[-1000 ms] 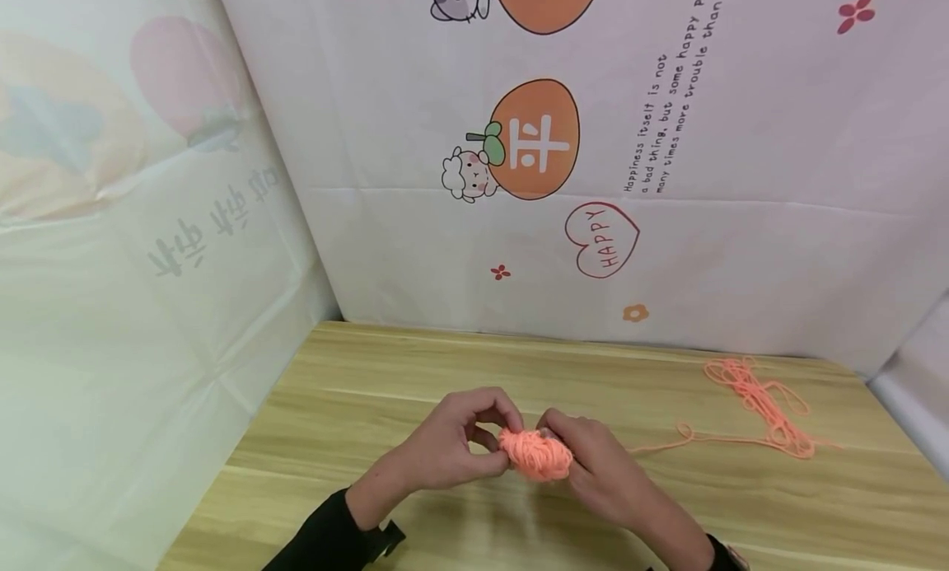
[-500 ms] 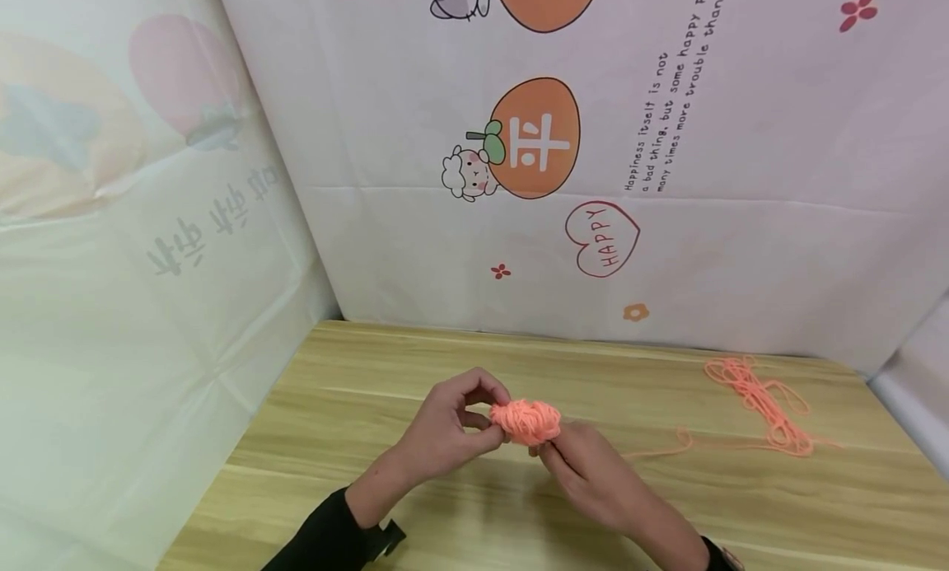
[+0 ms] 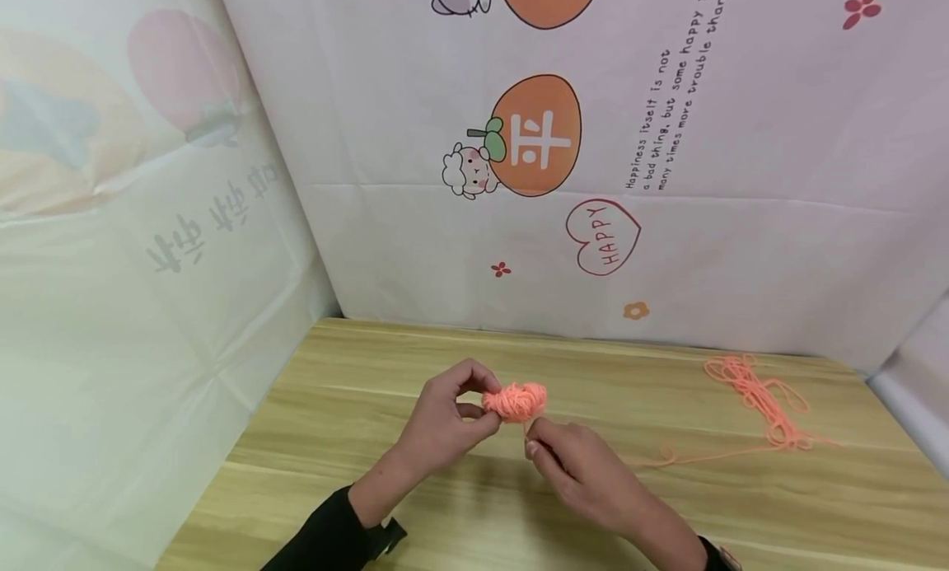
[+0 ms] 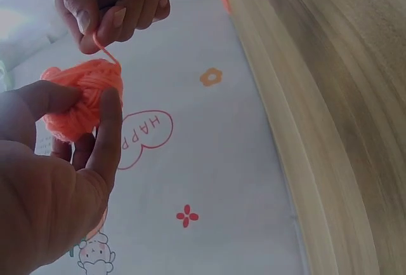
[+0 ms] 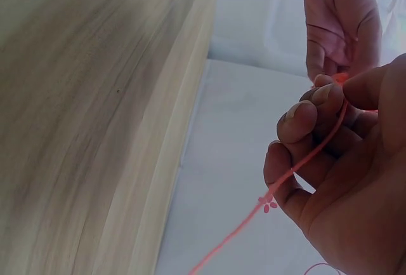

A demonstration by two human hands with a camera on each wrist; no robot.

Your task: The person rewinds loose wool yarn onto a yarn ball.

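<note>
The left hand (image 3: 437, 427) pinches one end of a ball of yarn (image 3: 517, 402) between the thumb and the bent fingers, so it is only partly closed. The right hand (image 3: 582, 472) has its fingers curled, and thumb and forefinger nip the strand (image 5: 241, 224) which comes out from this ball. The ball is held in the air above the table (image 3: 371, 365); taking it as the centre of the dial in the head view, the left hand is at nine o'clock and the right hand between four and five.

The ball is coral-orange, oblong and lumpy, with many crossing turns of soft yarn. Its left end is covered by the fingertips, and in the right wrist view almost all of it is hidden behind the right hand. Beyond that hand the strand runs to a flat tangle of loose yarn (image 3: 758, 398) at three o'clock.

On the white back sheet (image 3: 400, 250), a red heart (image 3: 604, 237) at one o'clock says "HAPPY", sideways. Farther that way stands "Happiness itself is not a bad thing, but some happy pro…", cut by the upper edge. At twelve o'clock an orange fruit print (image 3: 559, 142) bears one white Chinese character.
</note>
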